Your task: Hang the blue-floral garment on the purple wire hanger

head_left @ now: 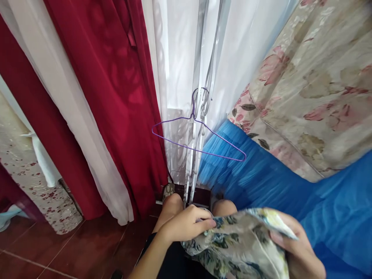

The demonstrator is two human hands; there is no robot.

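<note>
A piece of floral cloth (241,244), pale with dark green leaves and yellow touches, lies across my lap and is held up between both hands. My left hand (188,223) grips its left upper edge, thumb and fingers pressed together on the fabric. On the other side, my right hand (293,240) pinches the upper right edge, with part of the cloth folded over the fingers. Ahead of my knees a purple wire hanger (200,149) hangs with nothing on it, hooked on a pale metal strip (192,155). The lower end of the cloth is out of view.
Dark red curtains (116,97) and a whitish curtain (66,108) hang at the left, over a red tiled floor (66,252). White sheer fabric (177,58) hangs behind the hanger. To the right are a floral drape (328,89) and blue fabric (334,205).
</note>
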